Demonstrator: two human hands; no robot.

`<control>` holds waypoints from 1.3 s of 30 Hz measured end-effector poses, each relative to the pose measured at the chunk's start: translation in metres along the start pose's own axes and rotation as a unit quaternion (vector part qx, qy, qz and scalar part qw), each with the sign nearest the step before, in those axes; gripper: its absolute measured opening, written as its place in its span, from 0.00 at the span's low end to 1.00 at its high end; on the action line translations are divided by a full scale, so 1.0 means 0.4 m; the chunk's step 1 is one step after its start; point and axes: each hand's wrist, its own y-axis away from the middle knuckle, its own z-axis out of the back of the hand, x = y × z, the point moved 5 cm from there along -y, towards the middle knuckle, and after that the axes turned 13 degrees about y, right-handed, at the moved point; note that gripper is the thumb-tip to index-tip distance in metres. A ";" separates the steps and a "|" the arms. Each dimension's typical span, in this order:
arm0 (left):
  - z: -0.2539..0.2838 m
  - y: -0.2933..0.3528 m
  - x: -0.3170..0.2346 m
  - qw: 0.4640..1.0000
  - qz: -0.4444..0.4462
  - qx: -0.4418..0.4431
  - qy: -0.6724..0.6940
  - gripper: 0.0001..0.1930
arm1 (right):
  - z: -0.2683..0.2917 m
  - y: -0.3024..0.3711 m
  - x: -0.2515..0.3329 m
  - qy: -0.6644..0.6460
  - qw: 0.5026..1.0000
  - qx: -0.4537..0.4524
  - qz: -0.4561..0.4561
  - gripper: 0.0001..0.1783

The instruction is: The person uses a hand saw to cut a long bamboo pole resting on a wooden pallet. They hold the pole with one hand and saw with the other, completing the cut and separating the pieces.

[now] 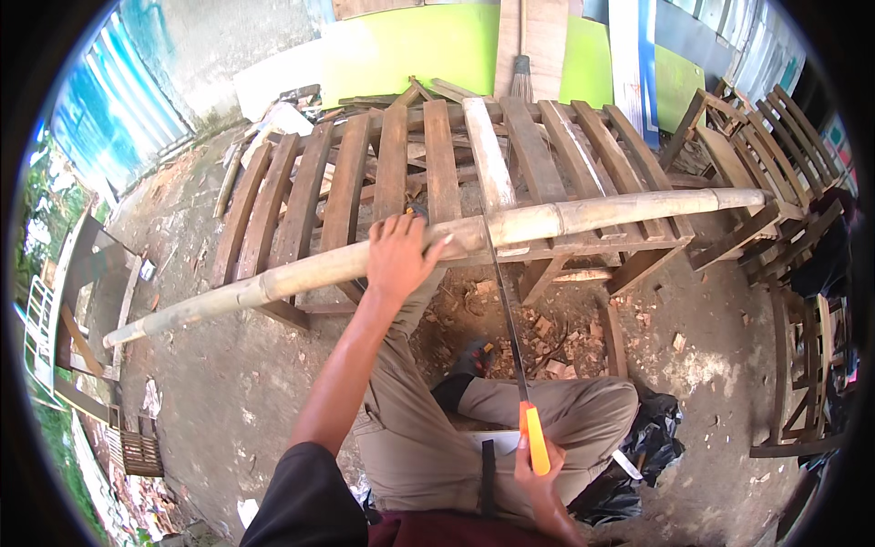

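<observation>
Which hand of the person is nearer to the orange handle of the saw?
The right hand: it grips the orange saw handle. The left hand is farther up, pressed on the bamboo pole.

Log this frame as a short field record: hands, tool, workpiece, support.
left hand: pressed flat on the bamboo pole
right hand: grips the orange handle of the handsaw
saw blade: set across the pole, just right of the left hand
pole: lies across the slatted wooden frame
ground: wood scraps under the cut
</observation>
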 end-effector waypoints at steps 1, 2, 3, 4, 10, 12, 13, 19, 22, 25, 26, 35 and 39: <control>-0.001 0.019 0.021 1.000 0.000 -0.007 0.001 0.24 | -0.007 0.023 -0.006 0.003 1.000 0.016 -0.009 0.05; -0.007 0.031 0.038 1.000 0.001 -0.014 0.002 0.20 | -0.016 0.040 -0.011 0.006 0.999 0.033 -0.018 0.05; -0.010 0.030 0.036 0.999 -0.015 -0.041 0.002 0.20 | -0.013 0.035 -0.007 0.001 0.999 0.039 -0.023 0.05; -0.014 0.026 0.035 0.997 -0.030 -0.067 0.002 0.19 | -0.013 0.026 -0.004 -0.005 0.998 0.047 -0.029 0.05; -0.029 -0.030 0.068 0.997 -0.041 -0.070 -0.003 0.24 | -0.043 -0.060 0.021 -0.063 0.997 0.039 -0.029 0.07; -0.034 -0.040 0.073 0.996 -0.051 -0.074 -0.012 0.24 | -0.047 -0.064 0.029 -0.032 0.999 0.025 0.000 0.06; -0.034 -0.048 0.076 0.996 -0.053 -0.074 -0.017 0.25 | -0.052 -0.068 0.033 -0.018 1.000 0.017 0.015 0.06; -0.035 -0.067 0.086 0.997 -0.039 -0.068 0.006 0.26 | -0.098 -0.073 0.014 -0.054 0.997 0.034 -0.036 0.07; -0.021 -0.066 0.103 0.998 -0.019 -0.038 0.042 0.25 | -0.080 -0.101 0.064 -0.014 1.000 0.007 0.024 0.09; 0.035 -0.031 0.140 0.997 -0.047 -0.028 0.060 0.23 | -0.076 -0.091 0.019 -0.031 0.999 0.016 -0.023 0.11; 0.057 -0.005 0.151 0.996 -0.065 -0.028 0.062 0.23 | -0.073 -0.096 0.018 -0.030 1.000 0.004 -0.007 0.13; 0.304 0.285 0.464 0.996 0.035 0.025 -0.073 0.43 | -0.103 -0.071 -0.064 -0.049 0.998 0.038 -0.009 0.17; 0.313 0.290 0.514 0.991 0.033 0.099 -0.083 0.45 | -0.099 -0.063 -0.103 -0.052 0.998 0.042 -0.018 0.18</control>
